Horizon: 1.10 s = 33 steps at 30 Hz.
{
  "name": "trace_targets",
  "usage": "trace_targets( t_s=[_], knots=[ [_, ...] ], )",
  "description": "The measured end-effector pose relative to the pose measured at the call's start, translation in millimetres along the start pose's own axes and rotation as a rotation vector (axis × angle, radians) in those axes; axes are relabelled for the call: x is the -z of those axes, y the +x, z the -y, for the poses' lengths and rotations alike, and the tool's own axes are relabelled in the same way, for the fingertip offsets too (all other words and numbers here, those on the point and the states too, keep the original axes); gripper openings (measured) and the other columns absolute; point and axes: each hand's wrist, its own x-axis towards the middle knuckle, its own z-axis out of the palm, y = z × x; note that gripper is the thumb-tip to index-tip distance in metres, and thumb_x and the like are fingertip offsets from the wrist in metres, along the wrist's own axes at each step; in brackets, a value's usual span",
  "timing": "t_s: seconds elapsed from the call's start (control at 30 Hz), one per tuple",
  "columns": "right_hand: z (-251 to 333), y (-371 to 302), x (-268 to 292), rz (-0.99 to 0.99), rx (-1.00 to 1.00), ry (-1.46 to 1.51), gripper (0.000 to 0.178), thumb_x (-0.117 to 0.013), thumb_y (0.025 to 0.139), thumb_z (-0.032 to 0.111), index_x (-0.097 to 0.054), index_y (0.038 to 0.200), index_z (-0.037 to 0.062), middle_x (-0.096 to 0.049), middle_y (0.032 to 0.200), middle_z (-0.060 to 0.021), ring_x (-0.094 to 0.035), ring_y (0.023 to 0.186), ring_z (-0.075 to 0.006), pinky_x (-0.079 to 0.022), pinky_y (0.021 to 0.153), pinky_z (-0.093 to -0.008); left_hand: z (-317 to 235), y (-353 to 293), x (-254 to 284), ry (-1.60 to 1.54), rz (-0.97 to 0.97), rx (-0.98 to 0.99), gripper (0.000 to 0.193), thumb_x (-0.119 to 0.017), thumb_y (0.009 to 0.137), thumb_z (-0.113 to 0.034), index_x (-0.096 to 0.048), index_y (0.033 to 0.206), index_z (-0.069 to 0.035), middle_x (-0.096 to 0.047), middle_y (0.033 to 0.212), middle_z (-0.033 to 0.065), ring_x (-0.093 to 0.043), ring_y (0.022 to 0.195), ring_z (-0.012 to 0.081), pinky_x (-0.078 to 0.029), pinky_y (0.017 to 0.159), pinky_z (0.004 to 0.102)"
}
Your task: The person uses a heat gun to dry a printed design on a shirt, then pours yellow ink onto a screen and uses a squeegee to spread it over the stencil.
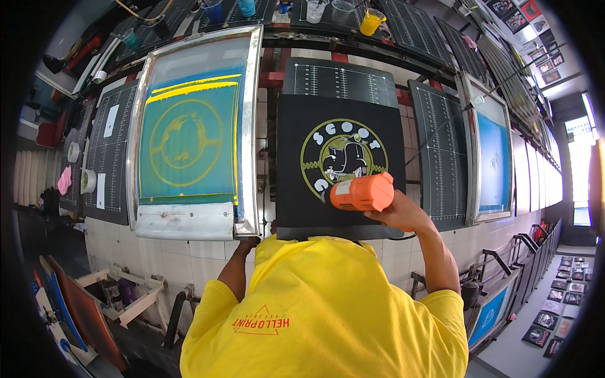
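So the right hand [406,214] is wrapped around an orange heat gun [362,193], gripping it at its right end, with most of the fingers tucked out of sight. The gun sits over the near right part of a print [340,157], its dark nozzle pointing left and covering a bit of the ring. I can't really tell how big the gap is between nozzle and print from up here.

The print's on a black cloth [299,211] laid over the middle platen [343,82], whose gridded far end pokes out past the cloth. It's an olive ring with white letters and a scooter in the center.

The left hand [250,242] is down by the near right corner of a big screen [183,145]. It's small and dark there, so I can't tell if it's spread or holding anything. That screen is blue-green with a similar ring design, yellow ink streaked along the far side and down the right, and a metal bar [184,220] across its near end.

Off to the right there's another platen [441,138], then a blue screen [491,160]. Far side has a yellow cup [372,22], and over left there's a pink rag [65,181].
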Motion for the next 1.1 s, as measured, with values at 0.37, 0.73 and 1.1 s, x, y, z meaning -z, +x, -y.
trace_targets(
  t_s=[0.37, 0.73, 1.1],
  knots=[
    [-29, -28, -4, -0.125, -0.079, 0.159, 0.038, -0.072, 0.085, 0.021, -0.062, 0.118, 0.0045, -0.07, 0.101, -0.0131, -0.066, 0.093, -0.0253, -0.05, 0.083, -0.036, 13, 18, 7, -0.064, 0.061, -0.024, 0.033, -0.059, 0.086, -0.018, -0.057, 0.117, -0.007, -0.061, 0.09, 0.0064, -0.06, 0.077, 0.0178, -0.051, 0.07, 0.0332],
    [-67, -41, -3, -0.274, -0.306, 0.335, 0.043, -0.073, 0.083, 0.02, -0.058, 0.12, 0.0032, -0.067, 0.095, -0.008, -0.063, 0.088, -0.0204, -0.05, 0.082, -0.0334, 12, 13, 12, -0.038, 0.047, 0.055, 0.035, -0.06, 0.087, -0.018, -0.057, 0.121, -0.008, -0.064, 0.094, 0.0071, -0.062, 0.081, 0.0185, -0.051, 0.072, 0.0341],
    [-87, -50, 11, -0.533, -0.226, 0.405, 0.024, -0.067, 0.086, 0.018, -0.062, 0.101, -0.0001, -0.063, 0.074, -0.0028, -0.055, 0.053, -0.0093, -0.043, 0.046, -0.0254, 9, 8, 12, -0.036, 0.054, 0.03, 0.036, -0.06, 0.088, -0.018, -0.058, 0.122, -0.007, -0.064, 0.095, 0.0079, -0.063, 0.084, 0.0191, -0.051, 0.074, 0.0343]
  ],
)
